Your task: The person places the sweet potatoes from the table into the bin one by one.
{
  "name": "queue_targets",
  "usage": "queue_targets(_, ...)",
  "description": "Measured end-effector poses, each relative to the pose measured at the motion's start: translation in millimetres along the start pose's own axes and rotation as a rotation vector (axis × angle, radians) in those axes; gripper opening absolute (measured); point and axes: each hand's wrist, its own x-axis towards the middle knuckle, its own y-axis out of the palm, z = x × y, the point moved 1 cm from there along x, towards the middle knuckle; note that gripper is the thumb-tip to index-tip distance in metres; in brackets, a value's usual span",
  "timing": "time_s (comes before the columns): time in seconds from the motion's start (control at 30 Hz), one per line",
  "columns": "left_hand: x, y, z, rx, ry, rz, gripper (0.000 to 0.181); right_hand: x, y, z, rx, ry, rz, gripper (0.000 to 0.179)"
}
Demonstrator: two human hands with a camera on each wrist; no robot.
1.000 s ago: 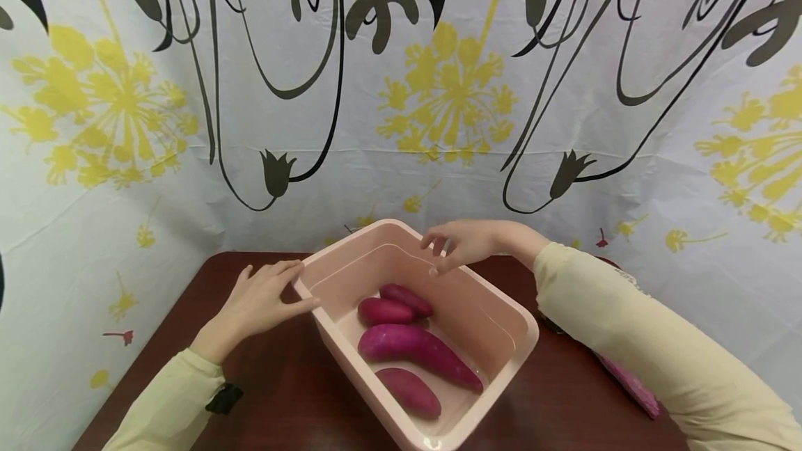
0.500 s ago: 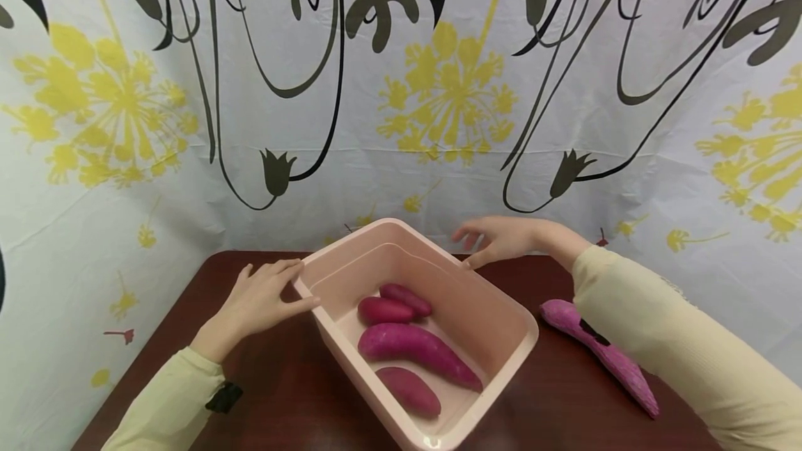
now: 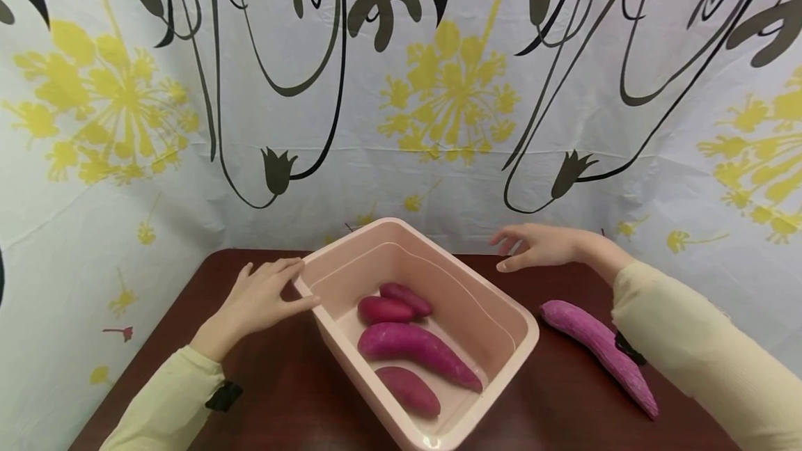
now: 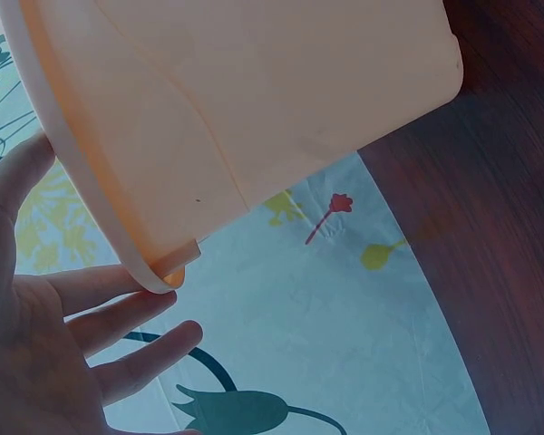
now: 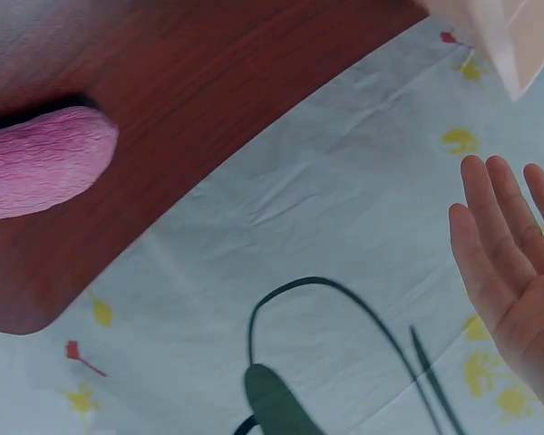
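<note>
A pale pink plastic basin stands on the table, turned at an angle. Several purple-red sweet potatoes lie on its floor, among them a long curved sweet potato and a shorter sweet potato. My left hand rests its spread thumb and fingers on the basin's left rim corner, also seen in the left wrist view, where the fingers are fairly straight. My right hand hovers above the table's far side, right of the basin, holding nothing. A long, rough pink sweet potato lies on the table near my right forearm.
The dark red-brown table has its far edge against a white cloth backdrop printed with yellow and grey flowers. The basin's walls rise around the sweet potatoes inside. A black strap shows at the left sleeve.
My right hand has moved from above the basin out past its right rim, farther right. The pink sweet potato on the table has come into fuller view. My left hand stays on the rim.
</note>
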Motion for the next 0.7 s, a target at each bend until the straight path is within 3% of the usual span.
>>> queue_targets(0.43,0.4,-0.7,-1.2,-0.002,-0.012,0.010,0.079,-21.8,10,-42,0.099,0.015,-0.076,0.051)
queue_targets(0.7,-0.9,-0.8,-1.5,-0.006,-0.003,0.001,0.077,-32.6,20,-66,0.209,0.065,-0.083,0.050)
